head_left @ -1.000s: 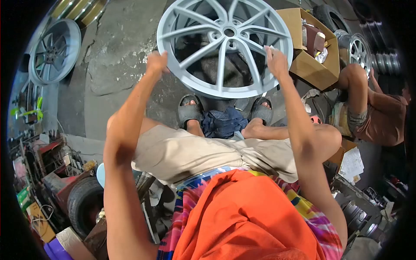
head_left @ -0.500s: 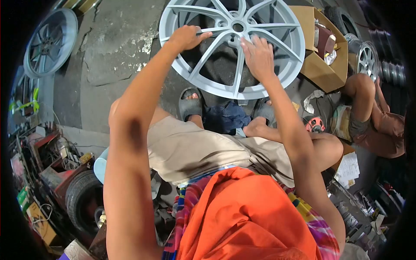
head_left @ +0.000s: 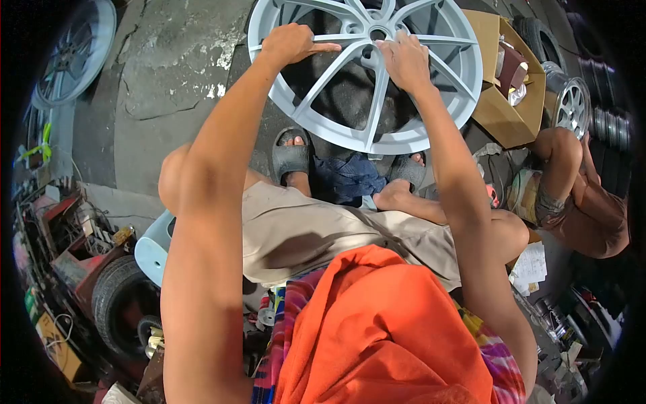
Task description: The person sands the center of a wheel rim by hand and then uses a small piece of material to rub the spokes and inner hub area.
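A large pale grey alloy wheel rim (head_left: 369, 137) with several slim spokes lies face up on the floor before me. My left hand (head_left: 291, 44) is closed over a spoke on the rim's left side, one digit stretched along it toward the hub. My right hand (head_left: 408, 62) rests on the spokes just right of the hub hole, its fingers extended and slightly blurred at the tips. Whether anything thin lies under those fingers is hidden. Between my sandalled feet, below the rim, is a crumpled dark blue cloth (head_left: 348, 178).
An open cardboard box (head_left: 509, 121) with packed items stands right of the rim. Another person's bent leg (head_left: 560, 158) is at the right, beside a silver wheel (head_left: 572, 108). Another rim (head_left: 84, 57) leans at upper left. A tyre (head_left: 121, 306) and clutter lie at lower left.
The view has shifted slightly. My right hand has moved a little up toward the hub hole, and its fingers look closer together. My left hand stays on its spoke.
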Available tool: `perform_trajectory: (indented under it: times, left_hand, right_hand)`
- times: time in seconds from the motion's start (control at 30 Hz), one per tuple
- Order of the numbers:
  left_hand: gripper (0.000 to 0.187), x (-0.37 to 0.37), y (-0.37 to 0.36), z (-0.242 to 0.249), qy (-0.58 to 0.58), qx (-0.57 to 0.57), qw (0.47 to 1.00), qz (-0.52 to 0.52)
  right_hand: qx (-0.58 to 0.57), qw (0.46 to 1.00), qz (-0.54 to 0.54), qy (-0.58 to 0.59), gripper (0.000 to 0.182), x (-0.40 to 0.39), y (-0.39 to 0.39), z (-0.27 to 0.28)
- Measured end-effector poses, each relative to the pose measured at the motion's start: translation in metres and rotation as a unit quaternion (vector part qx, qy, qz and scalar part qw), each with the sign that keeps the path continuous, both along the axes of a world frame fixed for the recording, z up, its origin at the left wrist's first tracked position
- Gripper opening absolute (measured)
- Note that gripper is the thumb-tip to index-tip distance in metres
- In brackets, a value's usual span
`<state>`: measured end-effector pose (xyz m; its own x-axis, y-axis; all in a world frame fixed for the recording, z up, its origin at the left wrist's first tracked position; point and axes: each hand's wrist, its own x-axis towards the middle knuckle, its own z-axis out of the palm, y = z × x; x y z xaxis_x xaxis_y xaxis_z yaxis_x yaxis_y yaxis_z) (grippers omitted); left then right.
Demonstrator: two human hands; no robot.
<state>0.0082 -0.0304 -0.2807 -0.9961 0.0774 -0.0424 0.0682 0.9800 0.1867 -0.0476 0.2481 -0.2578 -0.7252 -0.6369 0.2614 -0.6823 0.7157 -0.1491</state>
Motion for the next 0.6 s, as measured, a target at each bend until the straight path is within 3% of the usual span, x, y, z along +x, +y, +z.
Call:
perform_trajectory:
  times: [0.1, 0.23, 0.3, 0.37, 0.43, 0.5, 0.6]
  left_hand:
    - [0.098, 0.003, 0.004, 0.013, 0.001, 0.011, 1.000, 0.012]
    - [0.101, 0.000, 0.003, 0.012, -0.033, 0.026, 0.999, 0.020]
    - [0.102, 0.000, 0.005, 0.014, -0.035, 0.019, 0.999, 0.036]
    - [0.103, 0.002, 0.006, 0.016, -0.041, 0.018, 0.998, 0.050]
    - [0.106, -0.004, 0.003, 0.005, -0.061, 0.022, 0.997, 0.042]
    - [0.105, 0.000, 0.008, 0.014, -0.068, 0.024, 0.995, 0.065]
    - [0.104, -0.004, 0.006, 0.009, -0.058, 0.015, 0.997, 0.057]
  right_hand:
    - [0.028, 0.999, 0.010, 0.012, 0.036, 0.017, 0.009, 0.009]
    - [0.004, 0.999, 0.027, 0.030, 0.037, 0.111, 0.042, 0.015]
    - [-0.012, 1.000, 0.011, -0.020, 0.037, 0.153, 0.047, 0.019]
    - [-0.016, 0.999, -0.014, -0.026, 0.037, 0.153, 0.045, 0.014]
    - [-0.045, 0.996, -0.021, 0.081, 0.035, 0.120, 0.035, 0.010]
    - [-0.039, 0.997, -0.051, 0.039, 0.035, 0.091, 0.023, 0.015]
    - [-0.041, 0.996, -0.059, 0.050, 0.035, 0.110, 0.026, 0.004]
